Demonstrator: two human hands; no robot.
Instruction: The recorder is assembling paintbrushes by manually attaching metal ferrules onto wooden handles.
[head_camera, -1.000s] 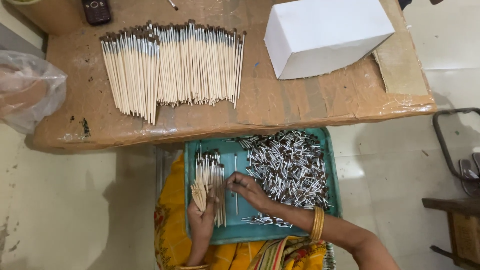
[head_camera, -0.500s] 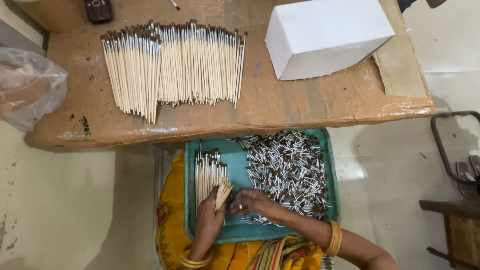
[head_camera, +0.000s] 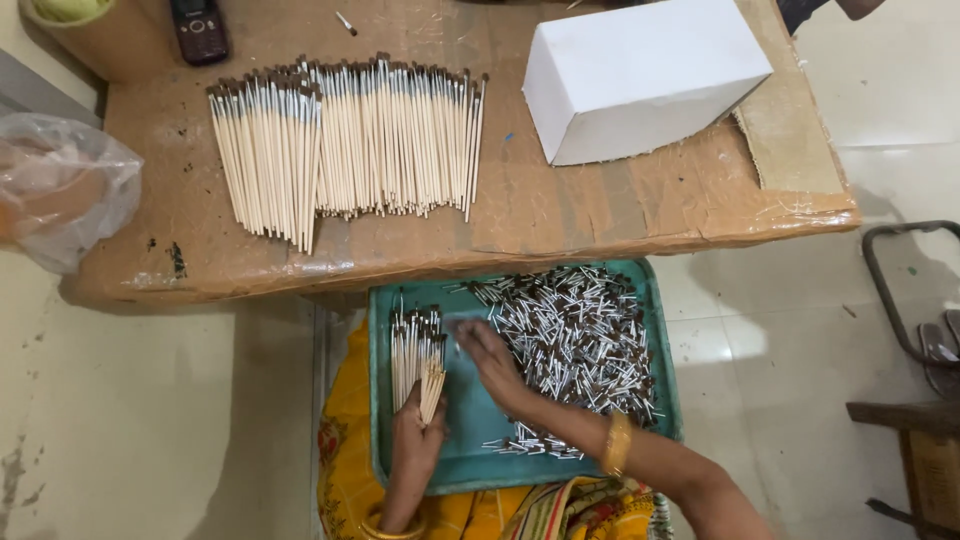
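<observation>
— So, what are your hands doing over that tray (head_camera: 385, 400)?

— Well, I'm holding my left hand (head_camera: 415, 445) low at the near left part of the teal tray, forearm coming straight up from my lap, fingers curling shut around the bottom ends of a small bunch of wooden sticks (head_camera: 430, 390). The bunch is tilting up and away from me, beside the row of sticks with tips (head_camera: 412, 345) already lying in the tray.

— And the right one?

— I'm stretching my right hand (head_camera: 490, 360) across from the right, arm slanting over the tray, a gold bangle (head_camera: 615, 443) sitting at the wrist. The palm is facing down and the fingers are lying loosely spread, reaching toward the left edge of the heap of small metal ferrules (head_camera: 580, 340). Whether they're pinching one, I cannot tell.

— What's lying on the table (head_camera: 600, 215) in front?

— Long rows of finished brushes (head_camera: 345, 145) are lying side by side on it, with a white box (head_camera: 645, 75) to their right and a phone (head_camera: 200, 28) at the far left corner.
</observation>
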